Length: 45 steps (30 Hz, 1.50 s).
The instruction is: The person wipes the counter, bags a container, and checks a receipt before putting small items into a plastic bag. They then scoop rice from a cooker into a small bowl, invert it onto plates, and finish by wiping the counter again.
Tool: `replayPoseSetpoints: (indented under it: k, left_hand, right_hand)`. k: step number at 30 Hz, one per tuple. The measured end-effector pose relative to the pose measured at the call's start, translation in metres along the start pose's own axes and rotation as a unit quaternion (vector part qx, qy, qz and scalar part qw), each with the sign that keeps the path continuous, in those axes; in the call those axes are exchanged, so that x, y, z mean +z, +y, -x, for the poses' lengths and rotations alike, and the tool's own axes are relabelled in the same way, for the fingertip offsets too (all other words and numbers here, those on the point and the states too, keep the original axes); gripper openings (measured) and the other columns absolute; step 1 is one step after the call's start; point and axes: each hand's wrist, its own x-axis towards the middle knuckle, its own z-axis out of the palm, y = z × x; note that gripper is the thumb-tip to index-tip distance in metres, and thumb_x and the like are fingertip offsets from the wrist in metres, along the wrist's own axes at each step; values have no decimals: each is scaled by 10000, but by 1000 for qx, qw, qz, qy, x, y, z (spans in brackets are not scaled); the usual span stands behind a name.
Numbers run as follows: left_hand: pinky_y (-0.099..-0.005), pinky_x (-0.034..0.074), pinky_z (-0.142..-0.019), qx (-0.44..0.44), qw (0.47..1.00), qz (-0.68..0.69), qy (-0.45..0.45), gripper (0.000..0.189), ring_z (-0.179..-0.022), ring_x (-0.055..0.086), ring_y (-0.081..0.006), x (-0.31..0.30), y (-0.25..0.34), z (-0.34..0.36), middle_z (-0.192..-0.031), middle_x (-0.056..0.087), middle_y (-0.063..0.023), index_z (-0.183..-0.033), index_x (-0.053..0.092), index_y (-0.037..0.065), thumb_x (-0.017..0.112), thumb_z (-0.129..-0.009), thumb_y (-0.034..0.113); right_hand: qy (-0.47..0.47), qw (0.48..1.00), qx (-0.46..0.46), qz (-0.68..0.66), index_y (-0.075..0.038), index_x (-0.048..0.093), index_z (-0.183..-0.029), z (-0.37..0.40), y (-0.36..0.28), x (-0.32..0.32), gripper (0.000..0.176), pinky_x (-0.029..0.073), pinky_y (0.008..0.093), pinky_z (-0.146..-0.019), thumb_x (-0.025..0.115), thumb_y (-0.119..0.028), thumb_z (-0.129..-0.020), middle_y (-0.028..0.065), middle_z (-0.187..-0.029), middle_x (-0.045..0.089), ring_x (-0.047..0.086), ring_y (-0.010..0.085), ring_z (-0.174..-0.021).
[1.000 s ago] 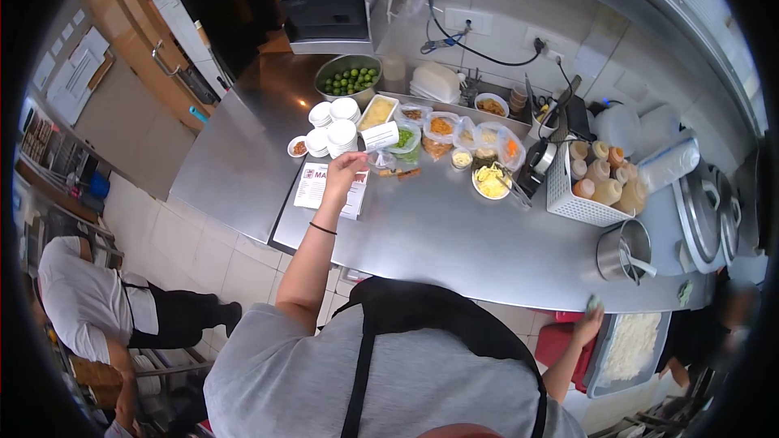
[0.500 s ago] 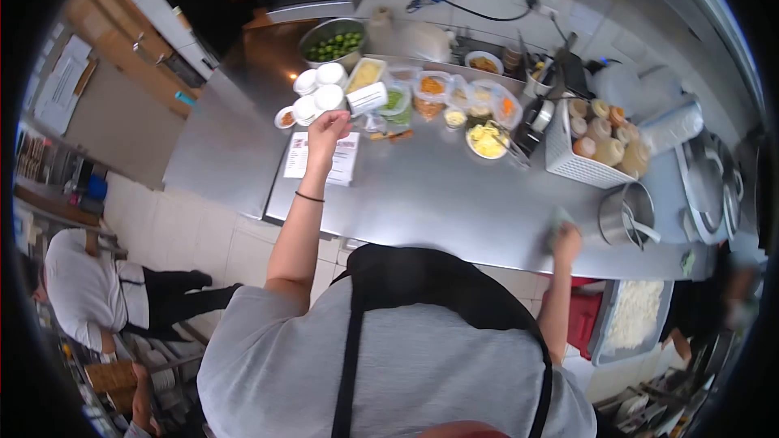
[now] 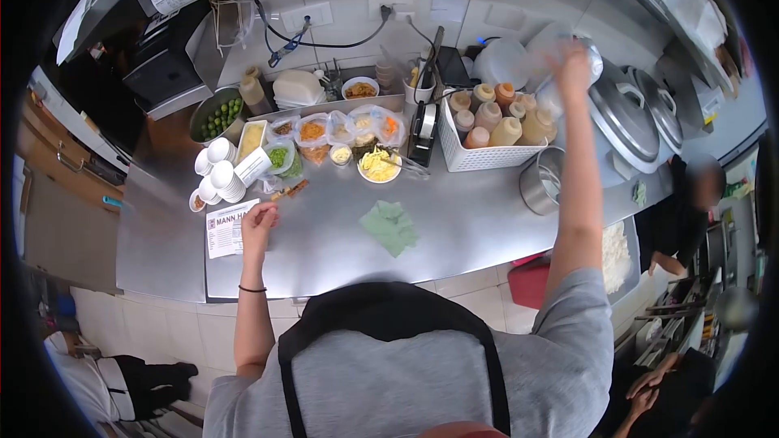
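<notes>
My left hand point(image 3: 260, 219) is at the right edge of a printed sheet point(image 3: 224, 229), its fingers curled together; what they hold, if anything, is hidden. My right hand point(image 3: 570, 71) is raised at the back right, smeared by motion, beside a clear plastic-wrapped item point(image 3: 591, 61). A crumpled green cloth point(image 3: 388, 228) lies on the steel counter point(image 3: 324, 243) between my hands. Behind my left hand stand stacks of white cups point(image 3: 227, 182), with a bag of chopped greens point(image 3: 281, 159) beside them.
A white basket of sauce bottles point(image 3: 487, 156) and a metal pot point(image 3: 541, 181) stand on the right. Farther back are large lids point(image 3: 625, 118). A bowl of yellow shreds point(image 3: 379, 165) is mid-counter. Co-workers are at the lower left point(image 3: 146, 385) and right point(image 3: 690, 203).
My right hand has let go of the green cloth and risen to the back right. The camera view has shifted, and my left hand now appears lower, beside the sheet.
</notes>
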Motion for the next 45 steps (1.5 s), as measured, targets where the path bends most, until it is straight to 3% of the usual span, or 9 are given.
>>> replayPoseSetpoints:
  k: [3,12,24,28,31,36,38,40,45]
  left_hand:
    - [-223,453,-635,-14,1000,-4,23,160,-716,571,-97,2,-4,8,-820,615,-24,-940,612,30,573,-843,152]
    - [-219,451,-629,-33,999,-20,28,162,-723,572,-98,17,1,14,-829,606,-11,-936,607,36,579,-841,163]
    - [-221,450,-633,-27,998,-55,-21,167,-728,580,-108,49,-2,5,-847,615,-27,-938,607,23,568,-845,156]
    - [-223,449,-639,-22,997,-68,-26,167,-728,581,-111,43,1,6,-846,616,-27,-940,606,24,564,-848,156]
    - [-222,448,-640,-41,998,-50,-14,166,-735,582,-110,42,4,8,-850,617,-28,-942,606,25,564,-847,155]
    - [-215,454,-615,-22,999,-30,-5,180,-701,575,-94,44,-1,7,-803,609,-34,-952,614,16,588,-828,144]
    - [-214,454,-615,-24,999,-24,4,176,-700,575,-94,45,-5,8,-802,609,-35,-951,616,18,588,-827,140]
    - [-218,453,-641,-22,997,-68,-38,158,-743,583,-106,43,-10,8,-848,619,-26,-945,612,34,567,-841,145]
    - [-227,464,-616,50,992,-115,-20,158,-725,586,-119,56,-5,11,-845,623,-39,-934,624,26,596,-810,120]
  right_hand:
    - [81,981,75,157,-140,620,-1028,-32,48,2,351,445,376,-844,657,-301,-718,171,-1097,568,557,310,-984]
    - [-179,975,110,-76,-113,689,-810,-82,130,31,156,489,361,-708,639,-156,-669,128,-811,649,621,305,-775]
    - [2,974,153,-168,-125,701,-724,-85,142,38,249,482,309,-658,480,-62,-629,103,-702,653,635,226,-699]
    - [119,783,282,-542,-12,675,-797,-108,162,34,218,469,282,-625,513,-72,-664,114,-774,659,619,189,-709]
    - [101,887,273,-357,30,650,-886,-122,167,37,263,469,295,-644,569,-146,-709,118,-848,653,616,204,-759]
    - [151,835,288,-444,32,615,-1018,-101,132,9,474,435,342,-805,667,-306,-691,154,-972,631,590,268,-920]
    - [80,970,228,-30,-9,619,-1029,-83,146,50,492,409,356,-862,676,-356,-685,162,-1049,607,565,302,-993]
    - [11,955,270,-118,-46,634,-999,-77,114,18,382,429,353,-833,645,-317,-731,138,-1045,607,565,302,-976]
    - [240,919,-92,-298,-79,642,-884,-39,-18,-41,141,455,321,-707,563,-50,-770,87,-870,624,583,240,-805]
